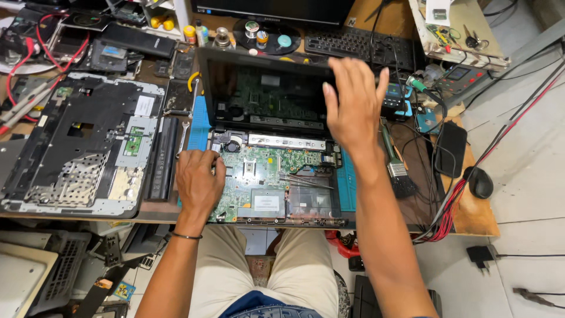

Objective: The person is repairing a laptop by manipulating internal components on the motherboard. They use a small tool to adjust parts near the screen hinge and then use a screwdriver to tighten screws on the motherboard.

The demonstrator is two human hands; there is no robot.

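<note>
An opened laptop base lies in front of me with its green circuit board bare. The dark screen lid stands tilted up behind it. My left hand rests palm down on the board's left edge, fingers curled, holding nothing that I can see. My right hand is raised with fingers spread, gripping the lid's upper right edge. Thin metal tweezers lie across the board's right part.
A removed laptop top cover lies at left, a long black battery beside it. A brush and black mouse lie at right. Keyboard, small jars and red cables crowd the back of the desk.
</note>
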